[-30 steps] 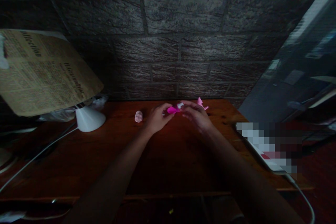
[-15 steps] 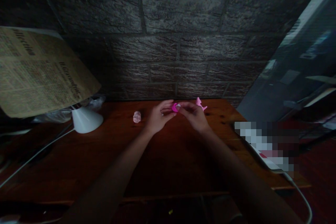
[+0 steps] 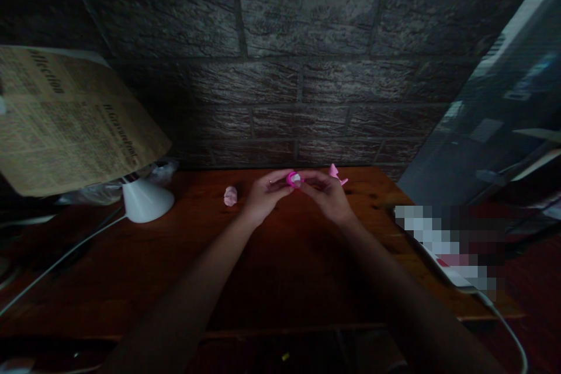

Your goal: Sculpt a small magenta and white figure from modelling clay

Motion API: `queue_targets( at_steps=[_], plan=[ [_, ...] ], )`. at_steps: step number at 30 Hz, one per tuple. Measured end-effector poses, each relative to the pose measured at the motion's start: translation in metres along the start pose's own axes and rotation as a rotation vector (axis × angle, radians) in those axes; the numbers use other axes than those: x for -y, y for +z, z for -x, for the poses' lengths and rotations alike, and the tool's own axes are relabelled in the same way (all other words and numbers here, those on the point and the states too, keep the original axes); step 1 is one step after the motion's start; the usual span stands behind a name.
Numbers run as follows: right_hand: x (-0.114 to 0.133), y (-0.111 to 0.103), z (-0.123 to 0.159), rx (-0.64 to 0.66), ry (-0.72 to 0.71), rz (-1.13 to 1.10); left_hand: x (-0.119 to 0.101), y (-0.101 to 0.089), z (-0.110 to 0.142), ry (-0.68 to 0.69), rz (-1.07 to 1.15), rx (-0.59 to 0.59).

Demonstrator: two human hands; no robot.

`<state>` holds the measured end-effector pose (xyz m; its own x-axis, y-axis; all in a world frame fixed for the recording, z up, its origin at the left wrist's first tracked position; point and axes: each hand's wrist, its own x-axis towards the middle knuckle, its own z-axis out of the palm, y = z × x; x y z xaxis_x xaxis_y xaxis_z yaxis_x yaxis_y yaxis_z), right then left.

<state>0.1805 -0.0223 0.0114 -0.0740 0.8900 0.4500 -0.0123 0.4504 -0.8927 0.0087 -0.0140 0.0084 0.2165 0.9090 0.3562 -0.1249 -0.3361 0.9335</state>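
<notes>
Between my hands is a small round bright-pink piece with a white part (image 3: 296, 179) inside its pink rim; its exact kind is not clear in the dim light. My left hand (image 3: 266, 191) pinches it from the left between thumb and fingers. From the right, my right hand (image 3: 326, 191) closes its thumb and fingertips on the same piece. Just behind my right hand a pink pointed figure (image 3: 334, 172) shows in part on the table. A pale pink crumpled lump (image 3: 230, 196) lies to the left of my left hand.
The wooden table (image 3: 184, 257) meets a dark brick wall (image 3: 272, 82). At the left stands a lamp with a newsprint shade (image 3: 83, 128) and a white base (image 3: 148, 201). A blurred-out flat device (image 3: 451, 269) with a white cable lies at the right edge.
The pink piece has turned in my fingers and shows more of its white part. Both hands stay in nearly the same place, and the view has shifted slightly.
</notes>
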Motion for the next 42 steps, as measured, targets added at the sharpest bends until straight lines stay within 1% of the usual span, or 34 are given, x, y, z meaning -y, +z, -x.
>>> queue_targets(
  at_steps=[7, 11, 13, 19, 24, 28, 32, 36, 39, 42],
  plan=[
    [0.001, 0.000, 0.003, -0.091, -0.095, 0.128, -0.004, 0.008, 0.003, -0.103, 0.228, 0.043],
    [0.003, 0.003, 0.005, -0.081, -0.181, 0.196, -0.003, 0.008, 0.000, -0.180, 0.337, -0.047],
    [0.003, 0.003, 0.006, -0.072, -0.193, 0.205, -0.003, 0.007, -0.002, -0.213, 0.377, -0.085],
    [0.003, 0.002, 0.005, -0.075, -0.174, 0.169, -0.005, 0.007, -0.003, -0.294, 0.462, -0.140],
    [0.003, 0.002, 0.004, -0.028, -0.111, 0.107, -0.007, 0.008, -0.003, -0.318, 0.470, -0.135],
    [0.004, 0.003, 0.005, -0.021, -0.075, 0.076, -0.008, 0.008, -0.003, -0.310, 0.522, -0.118],
    [0.001, 0.003, 0.005, -0.014, -0.033, 0.059, -0.009, 0.009, -0.003, -0.311, 0.497, -0.112],
    [-0.004, 0.002, 0.003, -0.008, -0.005, -0.006, -0.011, 0.010, -0.001, -0.290, 0.507, -0.088],
    [-0.008, 0.000, 0.002, 0.036, 0.003, -0.023, -0.010, 0.010, -0.001, -0.290, 0.532, -0.095],
    [-0.010, 0.001, 0.002, 0.088, -0.032, 0.005, -0.007, 0.009, -0.002, -0.307, 0.542, -0.114]
  ],
)
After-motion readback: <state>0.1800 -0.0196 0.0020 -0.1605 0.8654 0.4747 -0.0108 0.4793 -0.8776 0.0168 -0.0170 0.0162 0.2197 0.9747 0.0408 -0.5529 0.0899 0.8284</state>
